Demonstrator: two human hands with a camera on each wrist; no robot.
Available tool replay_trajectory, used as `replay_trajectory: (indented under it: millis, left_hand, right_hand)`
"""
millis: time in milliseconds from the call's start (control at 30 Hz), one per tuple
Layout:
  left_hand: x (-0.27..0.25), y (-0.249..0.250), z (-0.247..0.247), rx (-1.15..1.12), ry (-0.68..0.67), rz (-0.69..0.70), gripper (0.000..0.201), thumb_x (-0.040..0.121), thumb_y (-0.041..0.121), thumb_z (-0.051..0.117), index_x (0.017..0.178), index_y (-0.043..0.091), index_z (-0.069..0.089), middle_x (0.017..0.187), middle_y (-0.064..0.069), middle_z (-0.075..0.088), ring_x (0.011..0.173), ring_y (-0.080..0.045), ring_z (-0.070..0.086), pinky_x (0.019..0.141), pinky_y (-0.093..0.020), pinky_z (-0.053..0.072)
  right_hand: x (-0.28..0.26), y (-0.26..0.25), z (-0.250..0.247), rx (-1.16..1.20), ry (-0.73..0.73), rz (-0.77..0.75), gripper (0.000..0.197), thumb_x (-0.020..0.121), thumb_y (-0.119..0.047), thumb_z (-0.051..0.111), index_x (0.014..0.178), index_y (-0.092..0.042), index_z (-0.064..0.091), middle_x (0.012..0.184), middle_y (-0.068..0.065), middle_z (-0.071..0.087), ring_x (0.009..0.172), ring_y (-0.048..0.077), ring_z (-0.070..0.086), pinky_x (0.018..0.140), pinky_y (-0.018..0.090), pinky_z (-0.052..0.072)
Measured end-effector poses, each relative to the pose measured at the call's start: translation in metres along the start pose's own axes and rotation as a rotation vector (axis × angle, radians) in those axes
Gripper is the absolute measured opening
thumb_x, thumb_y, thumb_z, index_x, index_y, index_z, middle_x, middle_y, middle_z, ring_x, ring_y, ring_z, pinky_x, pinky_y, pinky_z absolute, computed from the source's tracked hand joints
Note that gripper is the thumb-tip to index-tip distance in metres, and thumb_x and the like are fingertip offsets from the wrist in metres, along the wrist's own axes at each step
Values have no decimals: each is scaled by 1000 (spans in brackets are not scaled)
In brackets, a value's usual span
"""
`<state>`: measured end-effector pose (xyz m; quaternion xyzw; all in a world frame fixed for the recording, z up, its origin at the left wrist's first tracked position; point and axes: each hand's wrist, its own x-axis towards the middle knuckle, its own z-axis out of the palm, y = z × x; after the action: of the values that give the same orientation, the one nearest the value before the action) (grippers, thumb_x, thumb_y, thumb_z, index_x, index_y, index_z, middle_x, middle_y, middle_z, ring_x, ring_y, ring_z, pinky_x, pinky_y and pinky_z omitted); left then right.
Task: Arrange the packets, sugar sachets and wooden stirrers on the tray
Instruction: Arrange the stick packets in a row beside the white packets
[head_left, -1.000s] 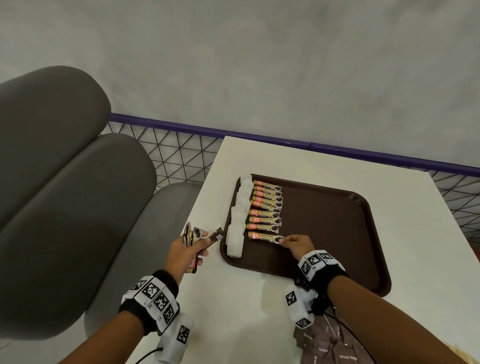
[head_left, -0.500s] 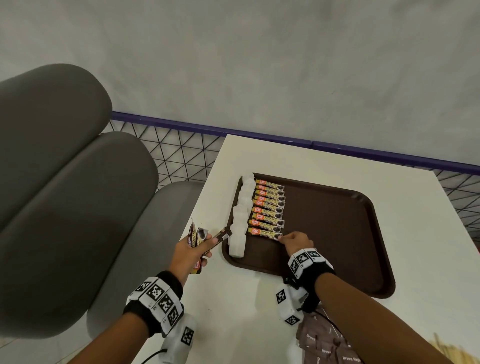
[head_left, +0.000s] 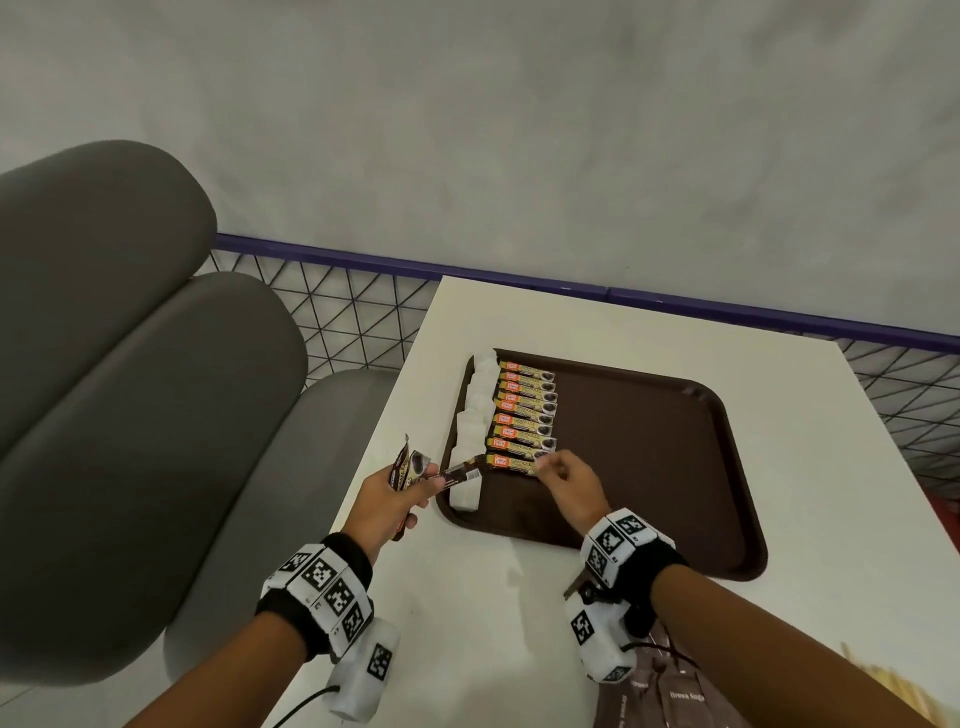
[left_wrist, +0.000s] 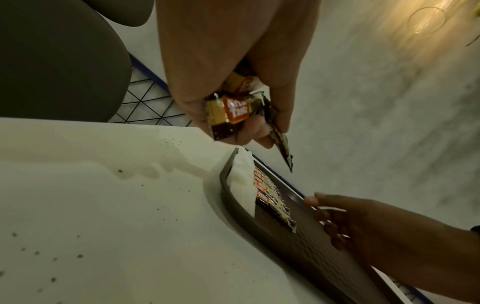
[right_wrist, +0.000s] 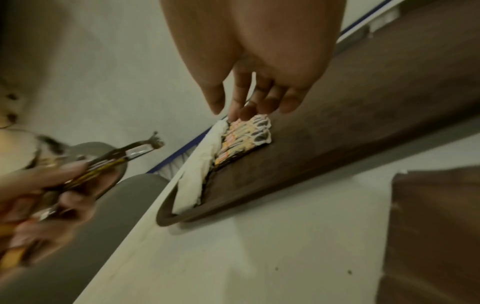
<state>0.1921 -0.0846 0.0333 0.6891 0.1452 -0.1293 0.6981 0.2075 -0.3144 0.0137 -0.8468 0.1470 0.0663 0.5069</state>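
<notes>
A brown tray (head_left: 649, 457) lies on the white table. Along its left rim runs a line of white sugar sachets (head_left: 475, 415), with a row of several coffee packets (head_left: 524, 415) beside it. My left hand (head_left: 415, 486) hovers at the tray's left edge and grips a bunch of packets (left_wrist: 228, 111). One packet (head_left: 460, 473) juts out from it over the sachets. My right hand (head_left: 563, 475) hangs over the tray with relaxed fingers (right_wrist: 241, 98), holding nothing. Its tips are at the right end of the nearest packet (head_left: 511, 464).
Brown sugar sachets (head_left: 675, 696) and pale wooden stirrers (head_left: 898, 691) lie on the table near my right forearm. Grey seat cushions (head_left: 130, 415) stand to the left, past the table edge. A wire fence with a purple rail (head_left: 519, 275) runs behind the table.
My left hand has moved right toward the tray, so the jutting packet now reaches over the sachets. My right hand stays by the nearest packet's end.
</notes>
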Motion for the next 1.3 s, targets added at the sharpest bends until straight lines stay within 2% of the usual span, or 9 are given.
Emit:
replay_trajectory:
  millis: [133, 233, 300, 533, 633, 767, 933, 1133, 1300]
  left_hand:
    - [-5, 6, 11, 12, -53, 10, 16, 81, 9, 70, 97, 8, 67, 71, -2, 57, 62, -12, 47, 45, -19, 35]
    - [-11, 9, 19, 26, -98, 22, 19, 82, 12, 70, 100, 7, 66, 74, -3, 58, 61, -12, 47, 44, -18, 36]
    - [-14, 11, 21, 16, -92, 5, 21, 84, 20, 68, 101, 7, 66, 76, -5, 64, 57, -11, 47, 43, -18, 36]
    - [-14, 14, 18, -69, -92, -15, 23, 86, 27, 65, 98, 7, 66, 88, -18, 71, 59, -13, 52, 48, -23, 40]
    - [-14, 13, 17, -57, -65, 20, 12, 82, 20, 70, 89, 10, 68, 74, -19, 62, 52, -14, 47, 45, -22, 37]
    - [-15, 12, 18, -133, -61, 54, 8, 82, 5, 68, 86, 9, 64, 75, -9, 61, 45, -8, 47, 41, -19, 37]
    - [-14, 10, 18, -166, -49, 74, 11, 82, -1, 66, 82, 9, 62, 78, -11, 62, 46, -6, 48, 40, -18, 37]
    - [-12, 5, 24, -201, -31, 64, 17, 82, 1, 67, 79, 14, 56, 73, -12, 55, 37, -9, 38, 36, -15, 26]
    - [-12, 2, 34, -51, -78, 74, 17, 80, 1, 68, 82, 11, 55, 62, -2, 55, 38, -9, 42, 39, -19, 32]
  right_hand:
    - [-14, -19, 8, 174, -224, -82, 12, 90, -26, 57, 100, -22, 62, 101, -1, 62, 95, 10, 56, 88, 23, 44]
    - [-21, -27, 10, 251, -258, -109, 6, 87, -16, 61, 91, -21, 62, 78, -3, 54, 69, 6, 47, 62, 9, 39]
    - [-23, -27, 7, 327, -202, -143, 12, 85, -9, 63, 87, -20, 62, 74, -2, 50, 64, 8, 45, 55, 12, 38]
    - [-34, -24, -5, 334, -154, -282, 27, 78, 5, 65, 76, -22, 64, 80, -13, 64, 70, 6, 50, 64, 17, 44]
    - [-38, -23, -5, 359, -161, -286, 28, 78, 10, 62, 77, -18, 64, 82, -6, 63, 71, 9, 51, 66, 16, 46]
    - [-40, -21, 0, 392, -157, -219, 34, 85, 9, 53, 96, -23, 61, 84, 0, 57, 68, 6, 52, 57, 17, 45]
    - [-38, -19, 3, 630, -200, -17, 39, 83, 9, 54, 120, -3, 51, 77, 7, 57, 68, 16, 55, 58, 23, 49]
    - [-42, -21, 16, 649, -328, 221, 28, 85, -10, 63, 110, -7, 50, 89, 8, 60, 69, 13, 54, 59, 21, 49]
    - [-41, -31, 26, 567, -430, 130, 7, 90, -16, 56, 94, -10, 57, 90, 5, 62, 75, 13, 56, 64, 21, 47]
